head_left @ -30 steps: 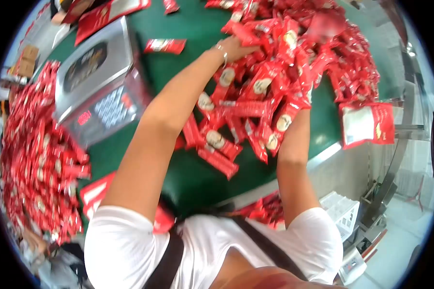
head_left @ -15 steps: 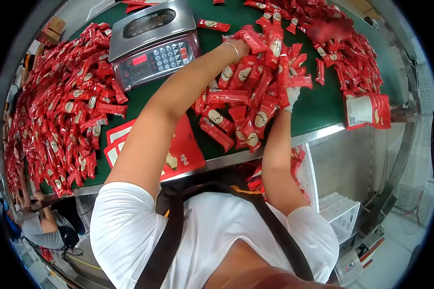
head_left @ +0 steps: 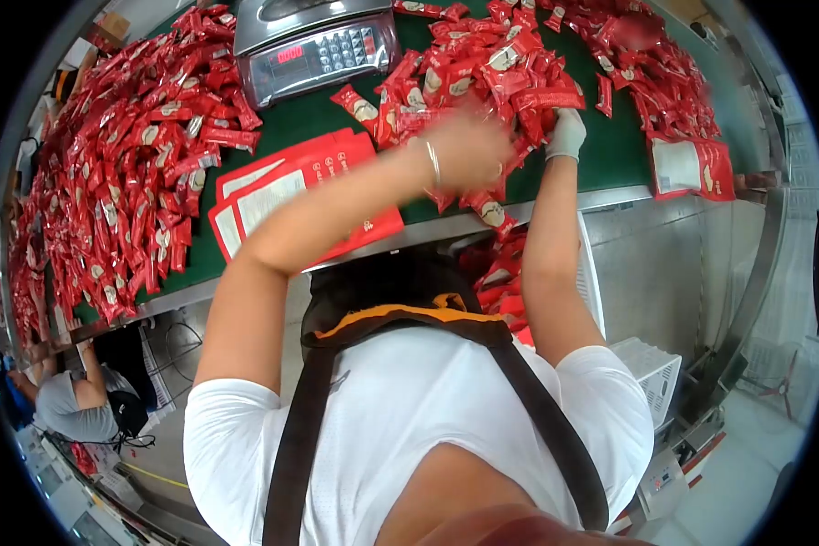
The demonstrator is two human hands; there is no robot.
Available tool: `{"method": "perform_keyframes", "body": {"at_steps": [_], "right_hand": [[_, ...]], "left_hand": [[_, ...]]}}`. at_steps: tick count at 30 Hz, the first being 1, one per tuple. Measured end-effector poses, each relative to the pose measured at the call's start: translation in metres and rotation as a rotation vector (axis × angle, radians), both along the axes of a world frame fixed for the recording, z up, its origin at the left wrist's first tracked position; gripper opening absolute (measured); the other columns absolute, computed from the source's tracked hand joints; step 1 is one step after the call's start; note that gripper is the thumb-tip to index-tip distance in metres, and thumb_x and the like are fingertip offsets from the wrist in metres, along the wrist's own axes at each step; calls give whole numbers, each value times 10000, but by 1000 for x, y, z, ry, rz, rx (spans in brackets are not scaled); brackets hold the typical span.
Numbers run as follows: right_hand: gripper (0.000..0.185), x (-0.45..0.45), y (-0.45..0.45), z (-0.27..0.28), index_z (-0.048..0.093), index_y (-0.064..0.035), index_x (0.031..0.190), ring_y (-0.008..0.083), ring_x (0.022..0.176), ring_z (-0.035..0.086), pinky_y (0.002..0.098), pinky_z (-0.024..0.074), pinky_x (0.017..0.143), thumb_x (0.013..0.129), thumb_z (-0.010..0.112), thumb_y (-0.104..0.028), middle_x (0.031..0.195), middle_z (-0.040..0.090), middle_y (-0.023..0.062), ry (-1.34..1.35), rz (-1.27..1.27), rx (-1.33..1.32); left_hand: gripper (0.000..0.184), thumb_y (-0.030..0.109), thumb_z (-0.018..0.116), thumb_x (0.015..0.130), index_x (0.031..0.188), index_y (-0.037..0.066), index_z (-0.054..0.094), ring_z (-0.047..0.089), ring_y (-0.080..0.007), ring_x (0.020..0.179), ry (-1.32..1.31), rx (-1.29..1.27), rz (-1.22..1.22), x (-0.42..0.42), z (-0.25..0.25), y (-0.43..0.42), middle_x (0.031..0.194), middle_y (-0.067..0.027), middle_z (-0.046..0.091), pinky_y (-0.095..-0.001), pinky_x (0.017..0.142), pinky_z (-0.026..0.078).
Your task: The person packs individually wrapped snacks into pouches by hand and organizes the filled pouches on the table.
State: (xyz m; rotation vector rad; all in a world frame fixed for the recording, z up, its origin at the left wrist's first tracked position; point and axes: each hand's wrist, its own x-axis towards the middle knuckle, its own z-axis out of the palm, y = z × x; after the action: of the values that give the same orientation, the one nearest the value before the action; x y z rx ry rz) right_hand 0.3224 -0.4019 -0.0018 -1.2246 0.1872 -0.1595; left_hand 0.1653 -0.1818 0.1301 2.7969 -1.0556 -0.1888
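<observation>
Packets (head_left: 464, 77) are heaped on the desk (head_left: 610, 164), just past the left hand (head_left: 471, 150) and left of the gloved right hand (head_left: 567, 135), nearest packet crosswise above it. Left forearm slants inward, right reaches straight out. Left's blurry, right's fingers are hidden; can't tell if either's gripping.

On our table (head_left: 602, 173), we have a digital scale (head_left: 323, 56) between the left packet heap (head_left: 136, 164) and the middle packet pile (head_left: 478, 77), flat pouches (head_left: 278, 187) before the scale, and a single pouch (head_left: 692, 169) before the right packet heap (head_left: 669, 91).
</observation>
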Motion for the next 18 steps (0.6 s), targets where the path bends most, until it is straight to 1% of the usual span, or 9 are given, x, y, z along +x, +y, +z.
{"method": "perform_keyframes", "body": {"at_steps": [2,4,6,7,10,12,14,16,18], "right_hand": [[248,10,-16,-35,678,57,916,182,704,621,311,515,631,736,508,48,835,664,97,-13,-146,-77],[274,-20,-7,-29,685,57,944,216,779,641,301,523,690,748,495,40,870,677,132,-27,-207,44],[285,-35,-9,-20,686,60,974,232,868,650,301,518,783,767,496,15,935,688,156,-105,-256,-224],[293,-51,-20,-14,681,56,1011,239,943,645,309,495,869,794,497,-14,999,689,170,-112,-231,-509],[295,-65,-40,-15,668,48,1053,238,975,636,311,473,910,815,521,-47,1040,682,160,-123,-222,-680],[298,-82,-39,-13,656,39,1085,237,1025,619,316,460,926,831,561,-84,1087,671,153,-108,-218,-648],[292,-100,-32,-18,655,18,1092,253,1051,613,324,454,929,842,594,-120,1123,657,161,-115,-135,-581],[271,-105,-28,-42,660,-21,1076,309,1019,609,366,449,937,864,609,-182,1068,646,168,-403,-142,-1017],[253,-97,-22,-39,668,-15,1046,317,998,609,378,454,927,863,611,-179,1044,643,171,-387,-143,-1027]], "left_hand": [[480,352,594,853,1315,235,529,395,-245,1334,-357,-268,-378,-54,-58,-30,1453,-32,419,-626,1059,255],[549,383,545,891,1411,267,407,320,-244,1387,-269,-147,-207,-53,-124,-45,1499,1,352,-649,1087,175],[500,385,482,934,1410,266,391,332,-225,1384,-324,-93,-170,-42,-128,-40,1482,-6,387,-643,1104,128],[480,383,459,947,1408,265,396,324,-211,1389,-251,-26,-115,-40,-127,-39,1466,-4,410,-636,1108,125],[457,384,421,970,1402,236,415,302,-165,1401,-230,38,11,-40,-130,-36,1423,10,470,-613,1120,129],[461,383,421,971,1392,196,436,300,-158,1403,-284,178,72,-40,-131,-25,1427,19,466,-600,1127,132],[473,384,443,965,1390,174,446,316,-145,1392,-300,152,106,-41,-132,-19,1450,24,437,-598,1117,160],[454,361,461,965,1383,184,453,332,-139,1381,-378,55,122,-38,-144,-18,1444,5,436,-603,1107,175],[439,297,514,933,1359,199,475,356,-171,1370,-348,-57,162,-48,-136,-19,1421,-24,450,-616,1098,181]]}}
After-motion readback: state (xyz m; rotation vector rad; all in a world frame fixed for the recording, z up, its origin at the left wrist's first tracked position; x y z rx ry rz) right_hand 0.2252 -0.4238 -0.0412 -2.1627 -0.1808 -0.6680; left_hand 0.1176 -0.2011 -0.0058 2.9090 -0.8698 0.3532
